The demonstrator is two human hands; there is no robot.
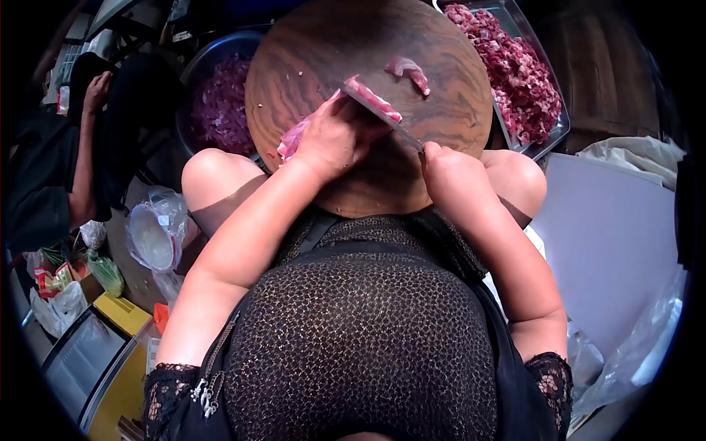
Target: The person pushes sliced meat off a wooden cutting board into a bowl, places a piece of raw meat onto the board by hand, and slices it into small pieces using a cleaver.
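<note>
Meat piece [293, 138] lies under my left hand [329, 140], which holds it down on the round board [316, 51]. My right hand [450, 167] is closed around the knife [384, 115], whose blade stands between this piece and a slice [382, 101]. Much seems already cut: small bits fill the tray [561, 117] beyond my right hand and the bowl [213, 51] beyond my left. I judge that the held piece and maybe one loose strip [409, 73], ahead of my right hand, are left.

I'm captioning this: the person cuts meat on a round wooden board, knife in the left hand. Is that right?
Wrong hand: the head view shows the knife in the right hand, while the left hand holds meat on the round wooden board.
</note>
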